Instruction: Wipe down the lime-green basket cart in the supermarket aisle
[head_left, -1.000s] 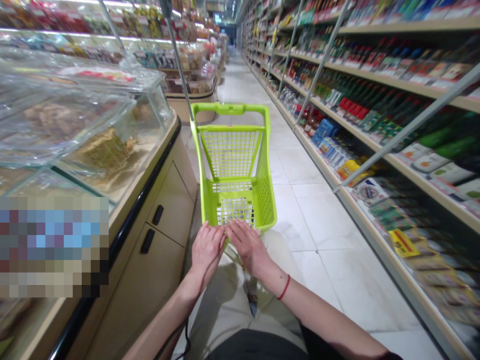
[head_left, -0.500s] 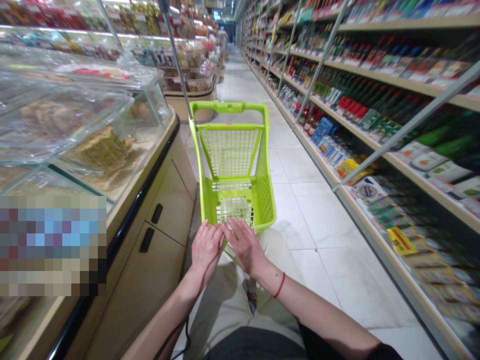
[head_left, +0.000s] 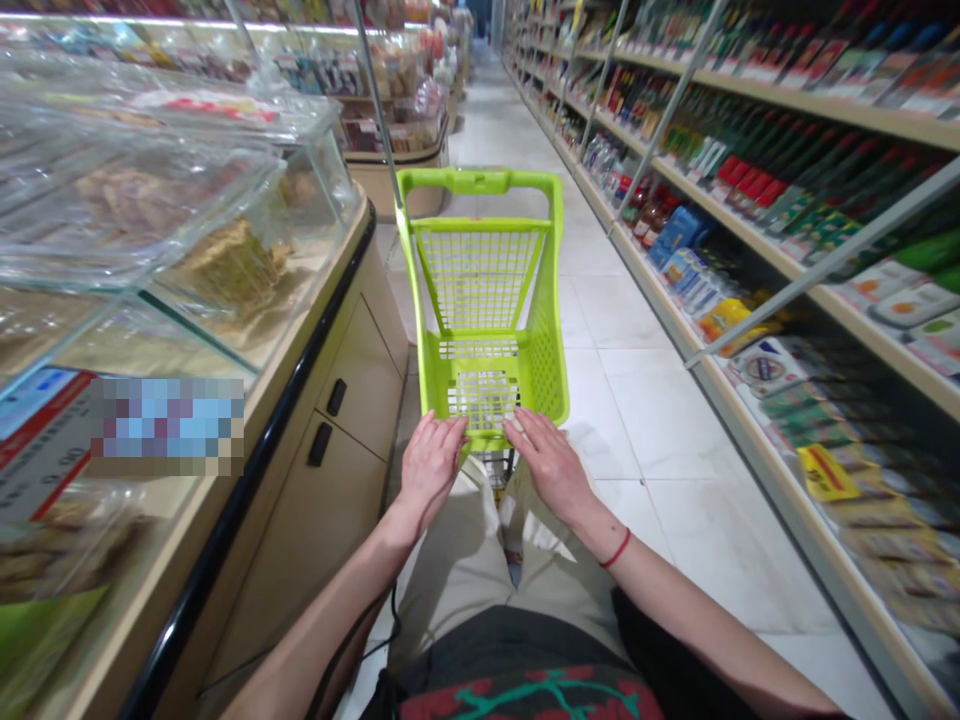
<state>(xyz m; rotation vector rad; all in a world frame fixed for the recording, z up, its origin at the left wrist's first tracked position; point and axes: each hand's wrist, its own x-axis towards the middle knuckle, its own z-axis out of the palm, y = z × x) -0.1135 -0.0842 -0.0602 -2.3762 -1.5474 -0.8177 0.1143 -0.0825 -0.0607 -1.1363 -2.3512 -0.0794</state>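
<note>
A lime-green plastic shopping cart (head_left: 559,300) with a latticed basket stands upright in front of my legs, and no goods show inside it. Its loop handle (head_left: 480,181) is at the far end. Over the left part of the near rim, my left hand (head_left: 435,455) is closed with its fingers bent down. Farther right on the same rim, my right hand (head_left: 551,465) has its fingers hooked over the edge; a red string is around that wrist. Both thumbs are mostly hidden.
At left runs a beige cabinet counter (head_left: 300,520) with glass-sided bins (head_left: 247,250) of dried goods and a price sign (head_left: 45,440). Long shelves (head_left: 810,300) of bottles and packets line the right side, with slanted metal poles. Between them, a white tiled aisle (head_left: 645,400) leads away.
My hands, side by side at the middle of the near rim before, are now apart along it. The cart and surroundings sit slightly farther right and higher in view.
</note>
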